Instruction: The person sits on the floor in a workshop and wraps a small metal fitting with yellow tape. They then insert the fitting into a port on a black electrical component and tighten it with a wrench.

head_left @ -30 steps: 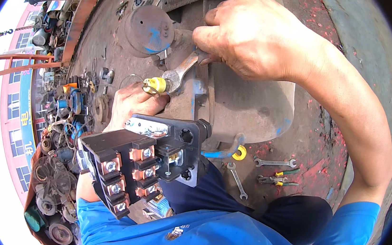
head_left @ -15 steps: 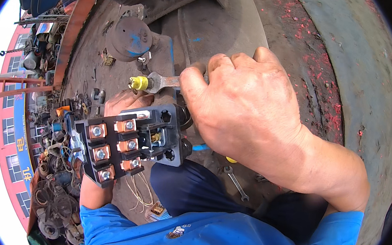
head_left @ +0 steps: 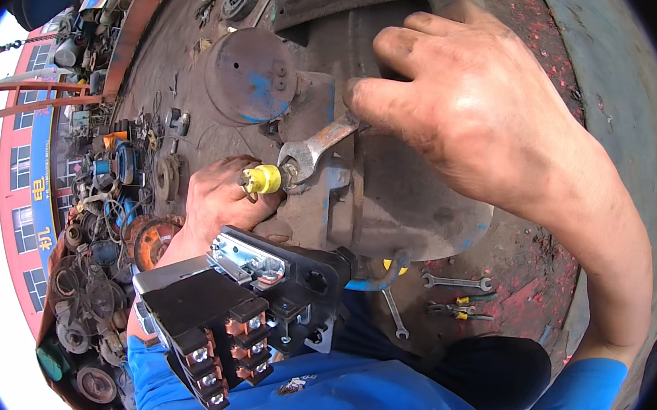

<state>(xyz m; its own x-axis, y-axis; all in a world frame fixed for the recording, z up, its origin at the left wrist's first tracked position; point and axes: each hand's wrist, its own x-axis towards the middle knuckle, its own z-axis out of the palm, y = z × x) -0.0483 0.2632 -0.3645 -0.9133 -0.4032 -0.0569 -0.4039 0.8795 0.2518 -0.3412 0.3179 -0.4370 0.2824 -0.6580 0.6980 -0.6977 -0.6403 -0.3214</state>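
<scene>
Stretched out over a rusty metal machine (head_left: 415, 214), my right hand (head_left: 468, 99) has its thumb and fingers closed at the end of an open-end wrench (head_left: 327, 141). The wrench's jaw sits around a small metal fitting beside a bright yellow cylindrical piece (head_left: 265, 178). My left hand (head_left: 221, 198) is behind that piece, fingers curled; what they hold is hidden. In front of my left forearm is a black electrical switch block (head_left: 199, 295) with copper screw terminals, tilted and partly covering the arm.
A round rusty housing (head_left: 250, 77) with blue paint marks rises beyond the wrench. Near my knees lie two more wrenches (head_left: 456, 282) and green-and-yellow-handled pliers (head_left: 462, 309). Scrap motor parts (head_left: 90, 300) are heaped at the left, before a pink building.
My right hand has moved farther away, and the wrench has swung from nearly level to a slant. The switch block appears lower and turned, and more of my left hand shows.
</scene>
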